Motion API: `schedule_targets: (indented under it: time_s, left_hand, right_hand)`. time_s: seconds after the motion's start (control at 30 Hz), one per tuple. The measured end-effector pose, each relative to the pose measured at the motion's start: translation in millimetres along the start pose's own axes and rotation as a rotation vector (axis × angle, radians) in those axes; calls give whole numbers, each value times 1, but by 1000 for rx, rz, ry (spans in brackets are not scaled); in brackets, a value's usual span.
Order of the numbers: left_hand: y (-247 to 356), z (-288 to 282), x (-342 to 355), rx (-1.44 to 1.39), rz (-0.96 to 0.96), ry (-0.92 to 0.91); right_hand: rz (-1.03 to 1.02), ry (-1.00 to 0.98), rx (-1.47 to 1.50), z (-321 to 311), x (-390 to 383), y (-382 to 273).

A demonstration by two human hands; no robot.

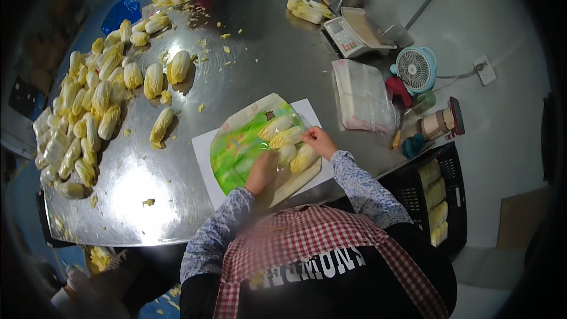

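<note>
A clear plastic bag with green print (pixel 236 156) lies in front of me, with several small napa cabbages (pixel 288 137) inside its right part. My right hand (pixel 319 142) pinches the bag's edge at the right, beside the cabbages. My left hand (pixel 261 173) rests against the bag at its near side, close to the lower cabbages. The fingers of that hand are blurred and partly hidden, so their grip does not show. Beneath the bag are a pale, cloth-like layer (pixel 260 106) and a white sheet (pixel 204 162).
Loose and wrapped napa cabbages are heaped along the left of the steel table (pixel 248 35). At the right are a stack of clear bags (pixel 365 94), a scale (pixel 347 36), a fan (pixel 416 70) and a tape dispenser (pixel 438 122). A black crate (pixel 452 192) with packed cabbages stands lower right. Another person works at the far end.
</note>
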State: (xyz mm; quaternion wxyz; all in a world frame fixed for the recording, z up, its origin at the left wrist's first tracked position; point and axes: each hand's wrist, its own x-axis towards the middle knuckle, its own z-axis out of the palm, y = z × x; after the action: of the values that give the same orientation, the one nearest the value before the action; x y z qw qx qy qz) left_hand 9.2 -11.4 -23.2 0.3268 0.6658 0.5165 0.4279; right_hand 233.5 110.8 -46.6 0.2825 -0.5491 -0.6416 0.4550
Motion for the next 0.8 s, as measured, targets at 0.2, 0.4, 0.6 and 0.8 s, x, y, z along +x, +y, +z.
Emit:
schedule_targets:
  time_s: [0.2, 0.4, 0.6, 0.8]
  left_hand:
    - [8, 14, 15, 29, 106, 40]
    - [20, 15, 7, 160, 224, 36]
    - [16, 35, 25, 288, 127, 58]
    - [22, 32, 30, 128, 163, 34]
  right_hand:
    - [-14, 57, -32, 11, 4, -4]
    - [-95, 131, 3, 18, -5, -9]
    - [-231, 42, -197, 20, -13, -13]
    - [-215, -75, -333, 9, -18, -25]
